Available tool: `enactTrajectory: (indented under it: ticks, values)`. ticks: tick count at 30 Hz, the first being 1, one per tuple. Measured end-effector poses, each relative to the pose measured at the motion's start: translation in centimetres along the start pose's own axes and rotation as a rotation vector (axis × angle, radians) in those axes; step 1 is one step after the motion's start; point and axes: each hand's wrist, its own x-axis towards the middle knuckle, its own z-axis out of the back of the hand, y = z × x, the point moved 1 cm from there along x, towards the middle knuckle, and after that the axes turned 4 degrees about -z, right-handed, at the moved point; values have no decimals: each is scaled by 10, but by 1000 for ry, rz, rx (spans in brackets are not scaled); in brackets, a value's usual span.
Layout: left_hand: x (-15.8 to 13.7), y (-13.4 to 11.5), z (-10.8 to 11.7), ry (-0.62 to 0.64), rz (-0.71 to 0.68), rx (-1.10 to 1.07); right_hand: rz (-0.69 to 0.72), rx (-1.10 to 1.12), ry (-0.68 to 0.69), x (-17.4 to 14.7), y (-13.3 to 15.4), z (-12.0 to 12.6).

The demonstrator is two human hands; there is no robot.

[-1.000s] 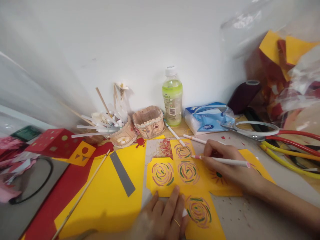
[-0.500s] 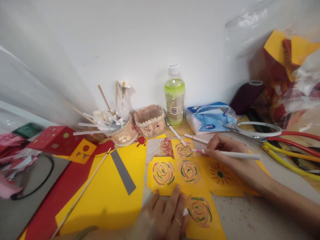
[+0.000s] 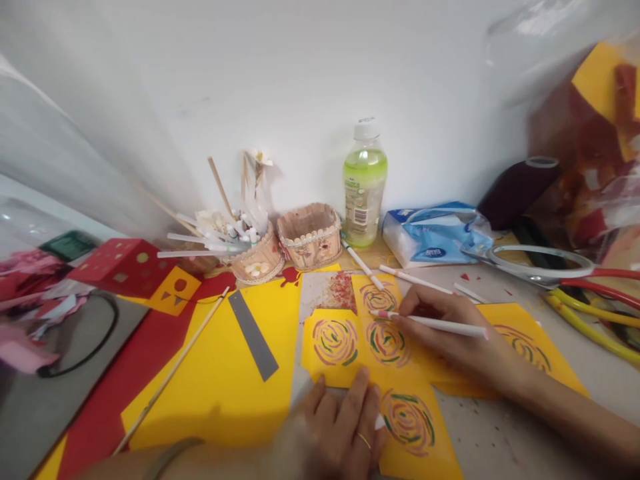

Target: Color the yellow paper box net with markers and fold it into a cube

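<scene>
In the head view my right hand (image 3: 445, 320) grips a white marker pen (image 3: 450, 326) with a pink tip. The tip is at the lower edge of the upper swirl drawing on a cross-shaped yellow paper cutout (image 3: 370, 380). My left hand (image 3: 340, 420), with a ring on one finger, lies on the cutout, fingers stretched forward. A small white end shows beside its fingers; I cannot make out what it is. Pink, red and green swirls mark several panels, and my right hand and forearm cover part of the right side.
Behind the cutout stand a basket of white pens (image 3: 255, 260), a second basket (image 3: 310, 243), a green drink bottle (image 3: 365, 193) and a tissue pack (image 3: 440, 233). Scissors (image 3: 540, 262) lie right. Left are yellow sheet (image 3: 215, 380), grey strip (image 3: 253, 337), wooden stick (image 3: 175, 367) and red dotted box (image 3: 120, 267).
The view has shifted, so most things appear farther right. My right hand has moved the pen tip left and nearer, from the upper swirl's right side to its lower edge. The left hand stays on the paper.
</scene>
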Motion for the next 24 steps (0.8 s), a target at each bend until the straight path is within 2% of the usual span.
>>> enactTrajectory:
  ticks: [5, 11, 24]
  values:
    - [-1, -3, -1, -8, 34, 1, 14, -46, -5, 2, -4, -1]
    - [-2, -2, -1, 1, 52, 5, -4, -1, 8, 1, -6, -1]
    - [-1, -4, -2, -33, 81, -2, -4, -72, 3, -1, 0, 5]
